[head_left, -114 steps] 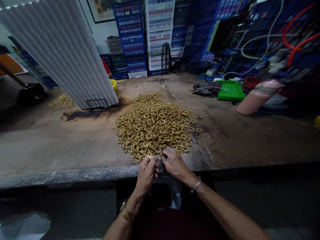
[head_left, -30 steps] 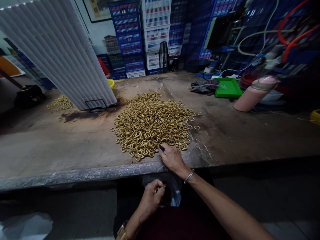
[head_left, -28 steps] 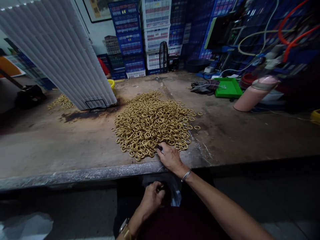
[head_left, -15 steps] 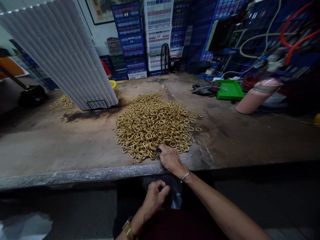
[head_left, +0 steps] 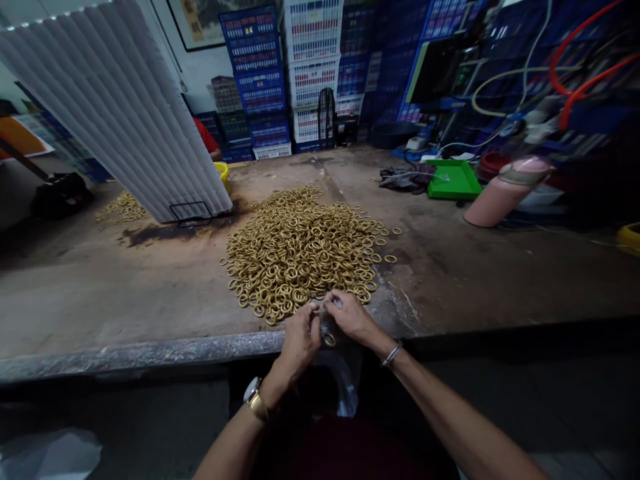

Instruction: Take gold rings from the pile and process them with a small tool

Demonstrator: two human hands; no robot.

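Observation:
A broad heap of gold-coloured rings [head_left: 300, 247] lies on the worn table [head_left: 165, 300]. At its near edge my left hand [head_left: 303, 333], with a watch on the wrist, has thumb and fingers pinched together. My right hand [head_left: 347, 313], wearing a silver bracelet, is closed close beside it; what either hand grips is too small to make out. One ring [head_left: 329, 339] is just below and between the hands. Clear plastic [head_left: 345, 387] hangs below the table edge, over the lap.
A white corrugated panel [head_left: 135, 113] leans at the left, near a smaller ring pile [head_left: 123, 208]. At the right are a green tray [head_left: 454, 180] and a pink bottle [head_left: 505, 193]. A person's red sleeve [head_left: 205, 137] shows behind the panel.
My left hand has risen from below the table edge to beside my right hand. My right hand has shifted slightly off the heap. A single ring now shows between them.

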